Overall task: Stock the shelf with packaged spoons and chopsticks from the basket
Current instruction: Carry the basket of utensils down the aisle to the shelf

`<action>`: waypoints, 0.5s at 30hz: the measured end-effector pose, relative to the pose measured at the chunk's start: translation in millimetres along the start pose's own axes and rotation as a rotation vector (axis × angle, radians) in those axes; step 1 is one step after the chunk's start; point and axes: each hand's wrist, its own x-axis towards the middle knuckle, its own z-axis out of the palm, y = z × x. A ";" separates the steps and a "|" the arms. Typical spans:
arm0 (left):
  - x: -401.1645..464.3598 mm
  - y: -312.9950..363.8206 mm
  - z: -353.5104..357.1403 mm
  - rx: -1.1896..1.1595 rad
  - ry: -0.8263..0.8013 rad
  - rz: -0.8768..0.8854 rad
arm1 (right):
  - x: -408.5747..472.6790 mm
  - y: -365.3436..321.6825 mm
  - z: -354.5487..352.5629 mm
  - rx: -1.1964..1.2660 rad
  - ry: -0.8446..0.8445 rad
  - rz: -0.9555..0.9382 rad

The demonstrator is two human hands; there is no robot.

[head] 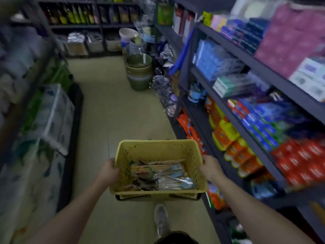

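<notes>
From the head camera, the left hand (109,170) grips the left rim of a yellow basket (156,147), fingers curled over the edge. The right hand (210,167) grips the right rim the same way. Between the hands, packaged spoons (175,182) and chopsticks (154,167) lie flat on the basket floor. A dark shelf (233,118) of boxed goods stands beside the right hand.

One yellow basket (159,152) is carried by two hands, the left hand (109,170) on its left rim and the right hand (210,167) on its right rim. The packets (158,175) heaped inside are too blurred to count. One stack of green buckets (139,71) stands on the floor, and one shoe (161,219) shows below the basket.
</notes>
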 end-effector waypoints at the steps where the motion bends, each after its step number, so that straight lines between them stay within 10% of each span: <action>1: 20.9 12.3 -8.0 -0.004 0.019 -0.019 | 26.7 -22.4 -7.0 -0.033 -0.012 -0.032; 15: 383.8 100.3 -153.7 0.199 0.131 -0.012 | 380.4 -312.3 -8.6 -0.112 -0.138 -0.230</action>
